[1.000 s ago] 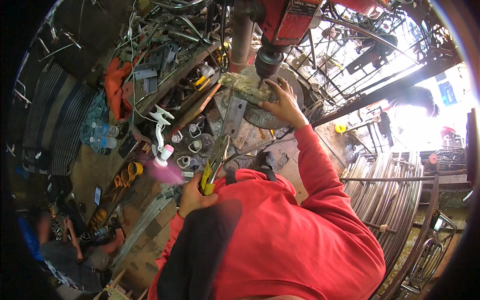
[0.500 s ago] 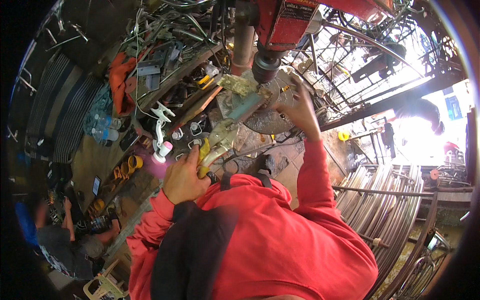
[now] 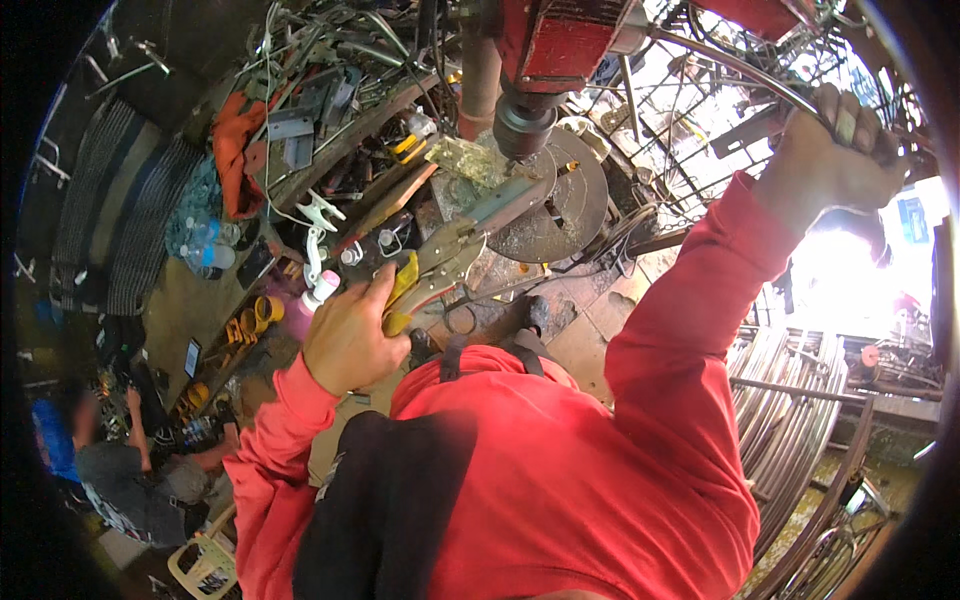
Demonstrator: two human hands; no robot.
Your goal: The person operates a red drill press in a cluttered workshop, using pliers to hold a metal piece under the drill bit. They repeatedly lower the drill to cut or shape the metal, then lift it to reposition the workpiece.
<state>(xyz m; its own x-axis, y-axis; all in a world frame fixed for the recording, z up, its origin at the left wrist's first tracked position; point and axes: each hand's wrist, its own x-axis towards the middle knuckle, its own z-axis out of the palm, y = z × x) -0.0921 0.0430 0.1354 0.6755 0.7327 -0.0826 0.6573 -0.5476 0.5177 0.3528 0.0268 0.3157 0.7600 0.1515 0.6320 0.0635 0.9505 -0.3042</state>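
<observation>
My left hand [image 3: 350,335] is closed around the yellow-covered handle of locking pliers [image 3: 442,268]. Their jaws grip a grey metal bar [image 3: 510,203], which lies over the round slotted drill press table [image 3: 585,205]. Right above the bar's far end hangs the dark drill chuck [image 3: 523,125], and I cannot make out whether a bit touches it. Up at the right, my right hand [image 3: 838,165] wraps its fingers round the end of the drill press's feed lever [image 3: 730,68]. A worn wooden block [image 3: 468,160] sits beside the bar.
The red drill press head [image 3: 560,45] fills the top middle. At left, a cluttered bench carries metal scraps [image 3: 295,130] and a white clip lamp [image 3: 317,240]. Long metal tubes [image 3: 785,400] are stacked at right. Another person [image 3: 130,490] sits low at the left.
My right hand has left the area beside the bar and moved up and right to grasp the feed lever. The left hand keeps its hold on the pliers, shifted slightly left.
</observation>
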